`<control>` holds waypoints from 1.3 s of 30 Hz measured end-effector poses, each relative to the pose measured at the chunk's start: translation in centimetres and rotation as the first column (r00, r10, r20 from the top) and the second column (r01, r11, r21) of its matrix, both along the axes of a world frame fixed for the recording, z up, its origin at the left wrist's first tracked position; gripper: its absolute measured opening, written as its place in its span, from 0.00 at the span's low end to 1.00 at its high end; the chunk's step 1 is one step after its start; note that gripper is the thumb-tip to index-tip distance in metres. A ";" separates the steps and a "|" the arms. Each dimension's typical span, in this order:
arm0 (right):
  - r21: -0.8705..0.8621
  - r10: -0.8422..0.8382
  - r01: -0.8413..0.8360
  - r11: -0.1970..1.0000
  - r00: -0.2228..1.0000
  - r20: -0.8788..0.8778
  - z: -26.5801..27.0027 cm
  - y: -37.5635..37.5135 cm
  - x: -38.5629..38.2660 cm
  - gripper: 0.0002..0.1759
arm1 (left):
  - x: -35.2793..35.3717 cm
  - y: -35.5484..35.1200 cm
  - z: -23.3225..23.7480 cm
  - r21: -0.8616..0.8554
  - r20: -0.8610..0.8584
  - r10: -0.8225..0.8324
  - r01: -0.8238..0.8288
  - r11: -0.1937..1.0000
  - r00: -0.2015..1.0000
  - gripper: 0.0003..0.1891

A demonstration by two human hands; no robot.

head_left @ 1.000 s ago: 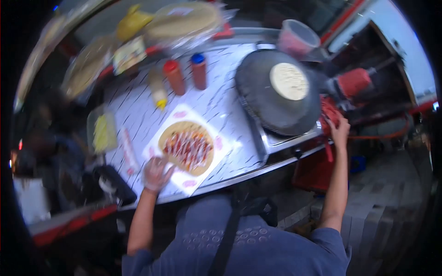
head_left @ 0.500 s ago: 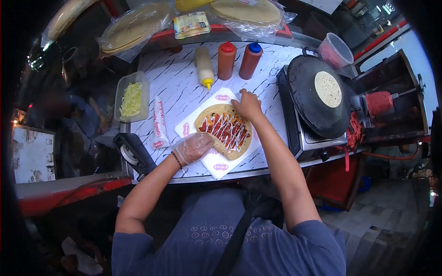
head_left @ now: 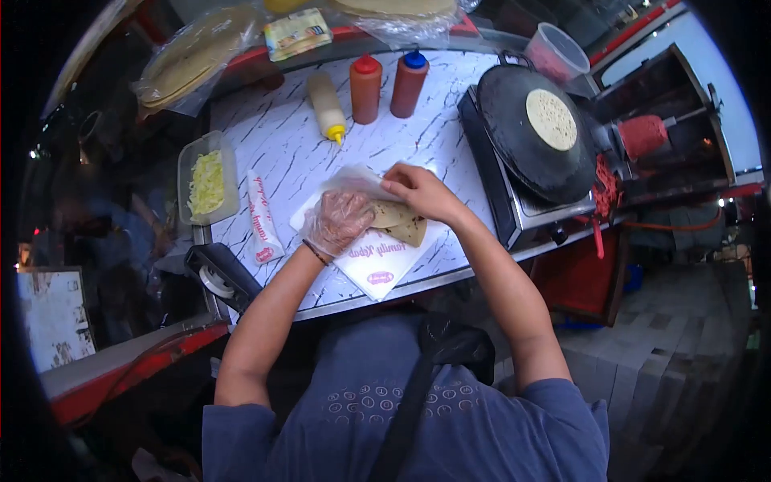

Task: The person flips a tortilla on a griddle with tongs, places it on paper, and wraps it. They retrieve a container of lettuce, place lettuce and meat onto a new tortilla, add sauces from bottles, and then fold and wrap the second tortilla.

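Note:
A flatbread [head_left: 404,225] lies folded over on a white printed sheet of wrapping paper [head_left: 381,261], its red filling hidden. My left hand [head_left: 340,218], in a clear plastic glove, is closed with its fingers curled over the left part of the flatbread. At the far side, my bare right hand [head_left: 419,191] pinches the paper's edge, which is lifted and bent over toward the bread. Left of the sheet lies a wrapped roll [head_left: 263,221] in the same printed paper.
Squeeze bottles stand behind: white with yellow tip [head_left: 325,104], red-capped [head_left: 366,88], blue-capped [head_left: 409,84]. A tub of shredded lettuce [head_left: 207,181] sits left, beside a tape dispenser [head_left: 221,277]. On the right, another flatbread [head_left: 552,119] lies on a black griddle [head_left: 514,136], near a meat spit [head_left: 642,138].
The flatbread has been folded over its filling. My right hand has lifted the paper's far edge over toward it, and my left hand has moved further onto the bread. The camera view has shifted.

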State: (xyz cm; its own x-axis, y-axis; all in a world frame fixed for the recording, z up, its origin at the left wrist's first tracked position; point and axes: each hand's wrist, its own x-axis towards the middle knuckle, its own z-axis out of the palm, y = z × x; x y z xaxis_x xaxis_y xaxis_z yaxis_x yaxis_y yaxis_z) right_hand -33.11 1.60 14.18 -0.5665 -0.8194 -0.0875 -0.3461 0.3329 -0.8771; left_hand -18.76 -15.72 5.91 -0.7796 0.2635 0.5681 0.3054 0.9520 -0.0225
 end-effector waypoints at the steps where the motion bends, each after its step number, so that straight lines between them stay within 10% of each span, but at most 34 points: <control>1: -0.003 -0.156 0.158 0.987 0.974 -0.162 1.5 0.6 1.5 0.19 | -0.1 -0.2 0.6 -0.008 0.077 -0.058 0.059 0.998 0.995 0.14; 2: 0.005 -0.161 0.164 0.986 0.976 -0.148 1.0 1.6 2.5 0.19 | 0.0 -0.5 1.2 -0.012 0.155 -0.112 0.115 0.993 0.982 0.15; 4: -0.192 -0.179 0.065 0.979 0.719 -0.672 0.1 4.1 4.3 0.18 | 0.2 -0.6 2.8 0.029 0.191 -0.152 0.149 0.988 0.970 0.17; 11: 0.105 0.448 -0.508 0.855 0.621 -0.643 -5.4 7.3 11.6 0.19 | -2.3 0.6 2.3 0.044 0.497 -0.145 0.142 0.989 0.856 0.22; 18: 0.076 0.355 -0.453 0.888 0.571 -0.740 -6.7 8.6 12.0 0.11 | 4.5 3.6 4.7 0.130 0.341 -0.101 0.059 0.990 0.935 0.22; 27: -0.055 0.170 -0.183 0.982 0.968 -0.185 -2.0 6.1 8.8 0.07 | 7.7 1.5 1.2 0.435 0.265 -0.235 0.101 0.895 0.935 0.23; 30: -0.019 0.027 -0.031 0.999 0.983 -0.183 -1.3 5.0 9.3 0.08 | 7.5 1.9 -0.7 0.343 0.119 -0.176 0.126 0.931 0.977 0.16; 35: 0.091 0.236 -0.257 0.962 0.616 -0.752 -4.6 6.0 8.2 0.07 | 7.4 2.5 -1.9 0.352 0.102 -0.074 0.034 0.935 0.992 0.10; 39: 0.260 0.215 -0.072 0.963 0.788 -0.577 -4.6 3.2 6.1 0.04 | 4.9 2.6 -2.0 0.392 0.203 0.147 -0.218 0.894 0.968 0.05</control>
State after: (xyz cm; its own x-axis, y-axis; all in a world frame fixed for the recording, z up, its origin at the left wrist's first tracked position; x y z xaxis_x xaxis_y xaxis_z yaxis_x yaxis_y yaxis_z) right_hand -27.06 4.81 9.57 -0.4405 -0.8966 0.0457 -0.8331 0.3893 -0.3929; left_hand -13.82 -13.09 3.96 -0.8825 -0.1195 0.4549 0.0910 0.9055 0.4145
